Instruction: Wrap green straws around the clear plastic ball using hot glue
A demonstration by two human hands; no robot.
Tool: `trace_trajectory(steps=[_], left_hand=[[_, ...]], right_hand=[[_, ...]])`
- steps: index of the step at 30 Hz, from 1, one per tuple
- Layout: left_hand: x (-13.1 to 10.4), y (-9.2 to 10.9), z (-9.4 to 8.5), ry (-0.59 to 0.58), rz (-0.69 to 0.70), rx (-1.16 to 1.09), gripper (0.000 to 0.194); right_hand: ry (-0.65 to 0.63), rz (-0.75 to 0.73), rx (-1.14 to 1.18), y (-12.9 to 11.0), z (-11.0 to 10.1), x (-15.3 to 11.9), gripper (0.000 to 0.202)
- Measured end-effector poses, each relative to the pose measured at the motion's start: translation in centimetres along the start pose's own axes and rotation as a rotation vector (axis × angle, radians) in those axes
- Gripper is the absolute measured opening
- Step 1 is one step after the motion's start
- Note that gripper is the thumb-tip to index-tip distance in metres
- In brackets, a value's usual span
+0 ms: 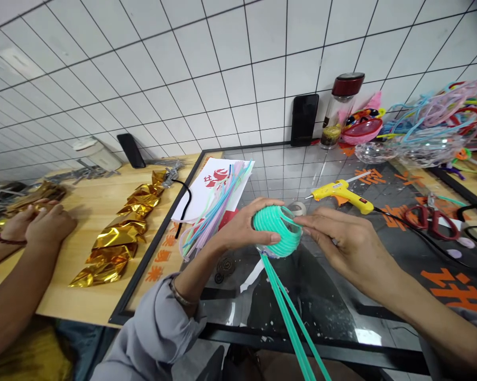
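My left hand [250, 225] is wrapped round a small rounded pot-like form [278, 235] coiled in rows of green pipe cleaner. The form is tilted, with its opening towards the right. At that opening's rim, the thumb and forefinger of my right hand [336, 233] pinch the end of the green coil; the fingertips partly hide it. Several loose green pipe cleaners [288, 317] hang from the form's underside down past the table edge. Behind it lies a roll of tape [297, 208], and a yellow glue gun [344, 196] rests beyond my right hand.
Coloured pipe cleaners [214, 206] lie on white paper [191, 193] at left. Red-handled scissors [432, 217] lie at right. A glass bottle [333, 121] and phone [304, 119] stand by the wall. Gold foil [119, 238] separates me from another person's hands [44, 225].
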State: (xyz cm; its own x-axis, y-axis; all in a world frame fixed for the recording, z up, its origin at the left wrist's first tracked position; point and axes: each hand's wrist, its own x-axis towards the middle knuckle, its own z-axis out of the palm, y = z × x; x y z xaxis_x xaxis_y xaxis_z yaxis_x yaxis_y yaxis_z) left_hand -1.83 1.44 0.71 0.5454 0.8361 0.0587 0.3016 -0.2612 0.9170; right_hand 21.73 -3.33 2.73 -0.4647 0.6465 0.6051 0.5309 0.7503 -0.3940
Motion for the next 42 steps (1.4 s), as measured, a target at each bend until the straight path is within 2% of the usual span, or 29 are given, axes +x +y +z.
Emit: trace_trajectory(steps=[8,22,31,42], left_hand=[[0.0,0.1,0.1,-0.001,0.007,-0.005,0.068],[-0.4,0.4,0.4,0.036,-0.066,-0.093,0.068],[-0.3,-0.6,0.6,0.034,0.050,-0.152,0.060],[-0.4,-0.7,0.4,0.048,0.167,-0.004,0.050]], right_hand=[[-0.008,0.028,0.035,0.3,0.4,-0.5,0.027],[0.009,-0.011,-0.105,0.2,1.3,-1.1,0.033],[0.032,-0.066,-0.173,0.1,1.8,-1.1,0.032],[0.001,-0.063,-0.195,0.4,2.0,-1.2,0.032]])
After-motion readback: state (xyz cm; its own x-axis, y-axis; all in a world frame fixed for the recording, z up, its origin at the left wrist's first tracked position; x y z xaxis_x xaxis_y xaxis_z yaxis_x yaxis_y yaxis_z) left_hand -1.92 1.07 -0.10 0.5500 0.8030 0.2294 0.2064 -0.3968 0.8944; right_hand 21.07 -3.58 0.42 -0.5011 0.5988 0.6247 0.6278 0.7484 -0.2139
